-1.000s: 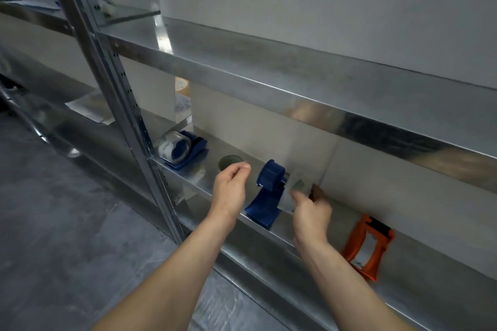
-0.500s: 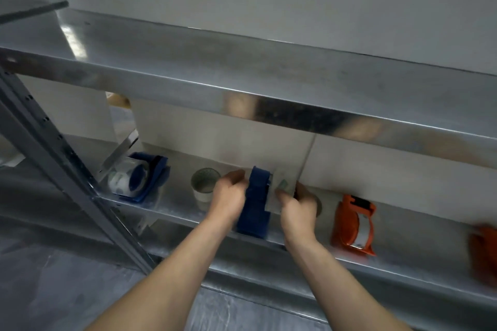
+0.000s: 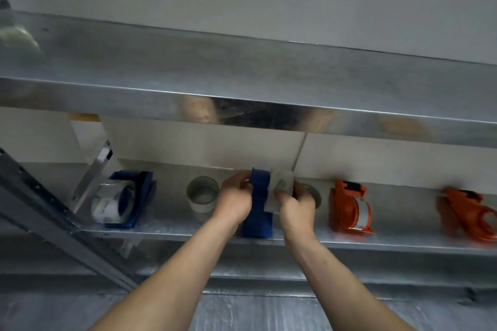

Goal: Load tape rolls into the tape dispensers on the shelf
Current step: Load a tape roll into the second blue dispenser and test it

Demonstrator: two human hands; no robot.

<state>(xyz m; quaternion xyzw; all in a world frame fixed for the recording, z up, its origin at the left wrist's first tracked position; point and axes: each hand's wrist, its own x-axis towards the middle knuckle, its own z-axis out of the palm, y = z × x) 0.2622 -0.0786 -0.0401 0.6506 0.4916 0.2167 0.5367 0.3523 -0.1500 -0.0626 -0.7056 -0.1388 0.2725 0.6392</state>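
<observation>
- A blue plastic tape dispenser (image 3: 257,207) stands at the front edge of the lower galvanised metal shelf (image 3: 174,232).
- A clear tape roll (image 3: 281,188) sits against the dispenser's right side, near its upper end.
- The left hand (image 3: 235,203) grips the dispenser's left side, fingers curled round it.
- The right hand (image 3: 295,205) pinches the clear roll.
- A whitish upright tape roll (image 3: 202,195) stands just beside the left hand; a partly hidden roll (image 3: 313,192) lies behind the right hand.
- Farther left lies a second blue dispenser (image 3: 126,196) holding a roll.
- To the right stand a loaded orange plastic dispenser (image 3: 349,207) and a blurred orange dispenser (image 3: 468,212).
</observation>
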